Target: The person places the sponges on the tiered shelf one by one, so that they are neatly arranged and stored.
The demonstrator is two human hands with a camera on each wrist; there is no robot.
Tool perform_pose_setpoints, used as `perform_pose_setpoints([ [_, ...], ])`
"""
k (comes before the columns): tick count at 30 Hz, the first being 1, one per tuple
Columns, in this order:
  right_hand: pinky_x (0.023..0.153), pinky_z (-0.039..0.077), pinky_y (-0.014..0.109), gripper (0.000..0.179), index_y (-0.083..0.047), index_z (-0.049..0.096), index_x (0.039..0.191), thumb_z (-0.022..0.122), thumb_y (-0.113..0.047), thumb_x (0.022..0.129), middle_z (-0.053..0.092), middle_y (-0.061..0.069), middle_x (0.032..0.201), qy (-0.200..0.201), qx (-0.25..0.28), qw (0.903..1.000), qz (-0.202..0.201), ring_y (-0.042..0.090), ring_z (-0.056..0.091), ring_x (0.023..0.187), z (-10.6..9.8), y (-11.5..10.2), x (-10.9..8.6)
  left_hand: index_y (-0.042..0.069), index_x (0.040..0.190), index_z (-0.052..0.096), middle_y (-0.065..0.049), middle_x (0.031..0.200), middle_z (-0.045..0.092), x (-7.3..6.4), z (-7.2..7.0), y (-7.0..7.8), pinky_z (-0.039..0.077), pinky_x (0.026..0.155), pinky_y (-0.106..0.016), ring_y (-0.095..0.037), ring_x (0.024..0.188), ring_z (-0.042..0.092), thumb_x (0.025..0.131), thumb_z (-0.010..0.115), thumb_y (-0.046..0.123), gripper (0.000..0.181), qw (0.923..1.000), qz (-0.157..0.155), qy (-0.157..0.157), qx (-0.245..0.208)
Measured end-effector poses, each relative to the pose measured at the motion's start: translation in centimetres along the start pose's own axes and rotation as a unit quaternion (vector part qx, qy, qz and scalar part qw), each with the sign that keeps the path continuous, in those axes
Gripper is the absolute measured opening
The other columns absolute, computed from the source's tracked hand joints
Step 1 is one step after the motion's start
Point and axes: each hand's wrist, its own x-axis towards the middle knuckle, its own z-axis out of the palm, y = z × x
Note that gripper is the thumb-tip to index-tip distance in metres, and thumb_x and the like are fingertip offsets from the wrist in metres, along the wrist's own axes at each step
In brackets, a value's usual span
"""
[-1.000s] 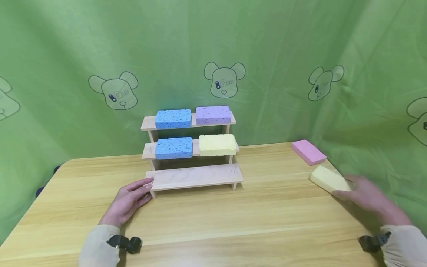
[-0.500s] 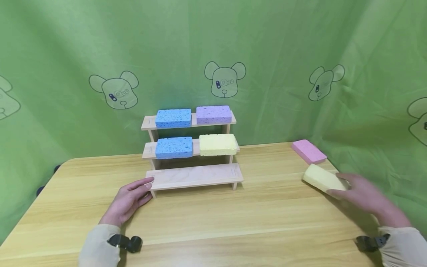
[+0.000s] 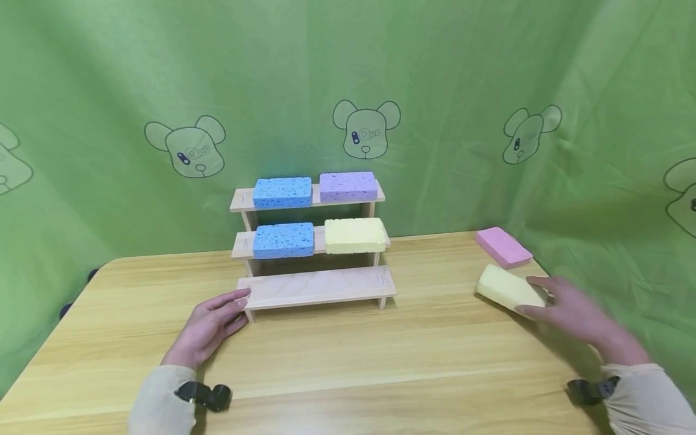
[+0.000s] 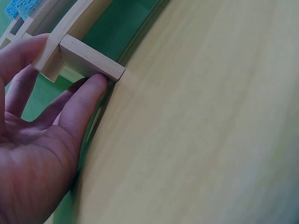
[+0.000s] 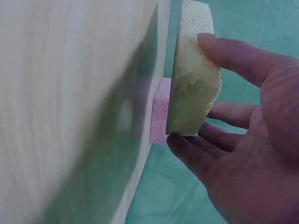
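Note:
A stepped wooden rack (image 3: 318, 289) with three tiers stands on the table. At the left end of its lowest tier is my left hand (image 3: 209, 326), whose fingers hold the corner; in the left wrist view a fingertip presses the leg (image 4: 93, 58). To the right, my right hand (image 3: 573, 314) grips a pale yellow sponge (image 3: 505, 287) by its near end. The right wrist view has this sponge (image 5: 194, 79) raised off the tabletop and tilted, between thumb and fingers. Beyond it lies a pink sponge (image 3: 502, 248), partly hidden behind the yellow one in the right wrist view.
On the top tier sit a blue sponge (image 3: 283, 192) and a purple sponge (image 3: 348, 186). The middle tier bears another blue sponge (image 3: 284, 240) and a yellow sponge (image 3: 355, 235). A green curtain (image 3: 435, 121) hangs behind and beside the wooden table (image 3: 380, 368).
My right hand has carried the yellow sponge leftward, toward the rack. My left hand, the rack and the other sponges have stayed in place.

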Motion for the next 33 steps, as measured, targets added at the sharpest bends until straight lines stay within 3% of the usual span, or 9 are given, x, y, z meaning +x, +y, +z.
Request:
perform_pose_setpoints([
  [10, 0.092, 0.034, 0.073, 0.080, 0.019, 0.040, 0.136, 0.077, -0.031, 0.086, 0.041, 0.042, 0.130, 0.005, 0.035, 0.9992, -0.018, 0.058, 0.040, 0.115, 0.2, -1.6, 0.2, 0.012, 0.112, 0.073, -0.015, 0.146, 0.041, 0.3, -0.1, -0.1, 0.050, 0.099, -0.035, -0.015, 0.110, 0.061, 0.094, 0.066, 0.006, 0.021, 1.0000, -0.002, -0.003, 0.003],
  [21, 0.093, 0.038, 0.069, 0.074, 0.015, 0.047, 0.133, 0.081, -0.026, 0.082, 0.046, 0.038, 0.129, 0.017, 0.055, 0.9972, -0.049, 0.054, 0.043, 0.117, 0.6, -3.6, 1.0, 0.013, 0.113, 0.073, -0.016, 0.147, 0.039, 0.2, -0.1, -0.2, 0.050, 0.099, -0.035, -0.015, 0.110, 0.061, 0.094, 0.064, 0.005, 0.022, 1.0000, -0.002, -0.004, 0.001],
  [33, 0.096, 0.030, 0.074, 0.076, 0.012, 0.046, 0.135, 0.080, -0.030, 0.082, 0.038, 0.037, 0.137, 0.014, 0.065, 0.9963, -0.055, 0.059, 0.035, 0.123, 0.7, -4.3, 1.3, 0.013, 0.113, 0.073, -0.018, 0.147, 0.039, 0.2, -0.2, -0.1, 0.050, 0.099, -0.036, -0.016, 0.110, 0.062, 0.094, 0.065, 0.004, 0.022, 1.0000, 0.000, -0.009, 0.003],
])
